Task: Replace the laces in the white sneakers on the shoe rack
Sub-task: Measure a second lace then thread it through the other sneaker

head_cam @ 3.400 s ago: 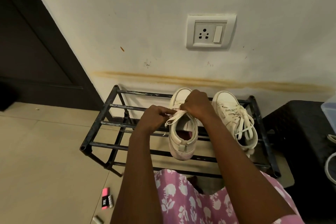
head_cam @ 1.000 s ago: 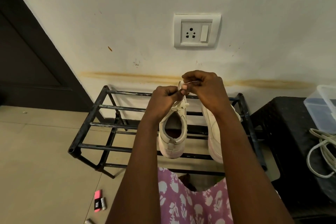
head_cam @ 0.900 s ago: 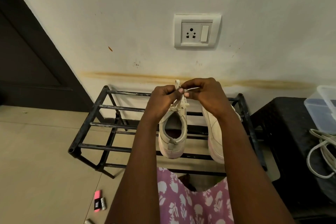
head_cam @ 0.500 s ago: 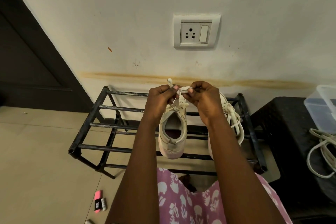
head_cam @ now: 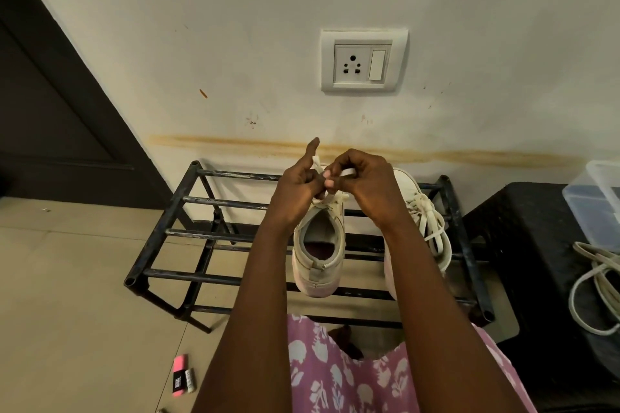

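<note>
A: Right hand point(head_cam: 365, 188) first?
B: Fingers curled, pinching the lace point(head_cam: 347, 172) between thumb and fingertip, just above the sneaker point(head_cam: 318, 265).
A: And the left hand point(head_cam: 295, 191)?
B: It is touching the right hand. Its lower fingers are curled on the same lace, with a white end poking up beside them, and the index finger points straight up.
A: Where does the sneaker sit?
B: Directly under both hands, on the rack point(head_cam: 174, 231) bars, with its heel toward the person. The lace runs down from the hands into its top.
A: The other sneaker point(head_cam: 426, 214)?
B: Just to the right on the same rack, partly hidden by the right forearm. It is laced, with its loops hanging loose.
A: Farther back?
B: The wall, with a socket point(head_cam: 364, 60) above the hands.
</note>
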Tool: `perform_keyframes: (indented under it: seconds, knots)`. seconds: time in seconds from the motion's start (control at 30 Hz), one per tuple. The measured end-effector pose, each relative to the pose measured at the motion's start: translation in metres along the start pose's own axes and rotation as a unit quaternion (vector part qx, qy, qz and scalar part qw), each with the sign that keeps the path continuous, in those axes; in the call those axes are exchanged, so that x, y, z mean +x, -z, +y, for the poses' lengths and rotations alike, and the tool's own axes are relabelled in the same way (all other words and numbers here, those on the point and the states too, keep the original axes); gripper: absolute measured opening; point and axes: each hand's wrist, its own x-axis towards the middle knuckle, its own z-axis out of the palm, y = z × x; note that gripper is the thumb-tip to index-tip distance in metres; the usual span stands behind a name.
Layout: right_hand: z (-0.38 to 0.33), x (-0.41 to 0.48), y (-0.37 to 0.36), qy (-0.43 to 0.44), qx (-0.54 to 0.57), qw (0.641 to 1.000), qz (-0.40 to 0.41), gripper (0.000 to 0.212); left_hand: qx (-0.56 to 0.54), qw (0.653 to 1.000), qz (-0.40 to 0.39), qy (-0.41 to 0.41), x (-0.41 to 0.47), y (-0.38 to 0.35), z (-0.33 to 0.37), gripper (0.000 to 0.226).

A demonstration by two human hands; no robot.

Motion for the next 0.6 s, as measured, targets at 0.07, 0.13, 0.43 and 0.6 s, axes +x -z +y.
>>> perform_keyframes:
  seconds: [0.07,0.13,0.43,0.6]
  knots:
    - [-0.0003,0.0012,0.0009,0.004,-0.052,0.999,0.004,0.024,0.011,1.000,0.009,-0.001,-0.0003,0.0006,0.0013,0.064]
    - [0.0011,0.0021,0.0008,0.005,-0.096,0.995,0.012,0.016,0.042,0.999,0.011,-0.002,-0.0004,0.0011,0.0020,0.064]
    - [0.0018,0.0031,-0.0024,-0.042,-0.157,0.984,0.077,0.018,0.234,0.972,0.028,0.019,-0.0073,0.0068,0.0091,0.030]
    - [0.0011,0.0038,-0.0046,-0.055,-0.317,0.946,-0.042,0.023,0.295,0.951,0.070,-0.061,-0.0088,0.0018,0.0075,0.022]
